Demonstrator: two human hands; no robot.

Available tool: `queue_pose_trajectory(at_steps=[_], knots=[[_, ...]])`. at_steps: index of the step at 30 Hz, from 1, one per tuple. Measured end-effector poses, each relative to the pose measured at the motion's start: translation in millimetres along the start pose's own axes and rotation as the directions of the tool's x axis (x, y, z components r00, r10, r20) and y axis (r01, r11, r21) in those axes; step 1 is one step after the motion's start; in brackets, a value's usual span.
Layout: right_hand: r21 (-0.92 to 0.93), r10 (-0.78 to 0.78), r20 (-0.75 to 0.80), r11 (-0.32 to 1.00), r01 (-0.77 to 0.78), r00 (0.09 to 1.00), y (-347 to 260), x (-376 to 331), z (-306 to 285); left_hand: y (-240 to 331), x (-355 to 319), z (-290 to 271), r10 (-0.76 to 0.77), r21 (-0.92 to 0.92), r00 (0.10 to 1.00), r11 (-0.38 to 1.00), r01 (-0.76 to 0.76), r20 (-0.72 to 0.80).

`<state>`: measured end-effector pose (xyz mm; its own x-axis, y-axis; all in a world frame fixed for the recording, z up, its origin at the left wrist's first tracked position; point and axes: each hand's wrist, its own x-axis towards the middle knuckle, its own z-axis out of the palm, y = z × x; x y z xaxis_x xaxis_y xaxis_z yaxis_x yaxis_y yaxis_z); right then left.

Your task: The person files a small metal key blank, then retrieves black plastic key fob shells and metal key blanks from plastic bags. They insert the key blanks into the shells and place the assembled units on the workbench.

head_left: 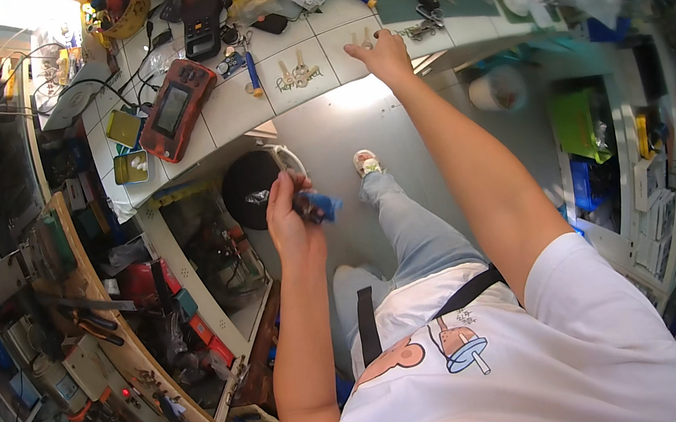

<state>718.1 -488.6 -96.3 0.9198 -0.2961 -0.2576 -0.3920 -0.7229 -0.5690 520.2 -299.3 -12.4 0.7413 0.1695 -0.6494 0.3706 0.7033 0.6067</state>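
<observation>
Object lengthwise left-right, blue end rightward

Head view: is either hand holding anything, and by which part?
The left hand holds a small, partly blue object, too blurred to tell by which part. Whether the right hand, at the tiled counter, holds anything cannot be told.

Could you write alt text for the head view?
A person's left hand holds a small blue item; the right hand is at the edge of a tiled worktop, near keys. A red-framed handheld device lies farther left.
</observation>
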Motion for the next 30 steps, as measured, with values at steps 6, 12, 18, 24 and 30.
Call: queue_pose_trajectory(at_steps=[6,12,18,24,30], knots=[[-0.158,-0.037,-0.008,0.987,0.035,0.999,-6.9,18.6,21.3,20.2,47.8,69.2,-0.048,-0.083,0.998,0.995,0.051,0.034],[-0.146,-0.118,0.043,0.982,0.123,0.992,-4.3,31.0,27.1,24.7,96.5,77.9,-0.07,0.25,0.998,0.966,0.067,0.005],[0.561,0.079,0.376,0.774,-0.295,0.923,-5.7,15.8,1.4,14.2,126.3,84.9,-0.157,0.417,0.982,0.904,0.1,0.107],[0.798,-0.135,0.602,0.106,-0.593,0.787,-10.2,-48.8,-19.4,10.0,118.0,88.2,-0.079,0.639,0.956,0.759,-0.126,0.282],[0.853,0.044,0.515,0.077,-0.517,0.856,-24.7,-73.8,-2.9,4.5,115.5,97.1,0.077,0.823,0.939,0.461,-0.332,0.335]])
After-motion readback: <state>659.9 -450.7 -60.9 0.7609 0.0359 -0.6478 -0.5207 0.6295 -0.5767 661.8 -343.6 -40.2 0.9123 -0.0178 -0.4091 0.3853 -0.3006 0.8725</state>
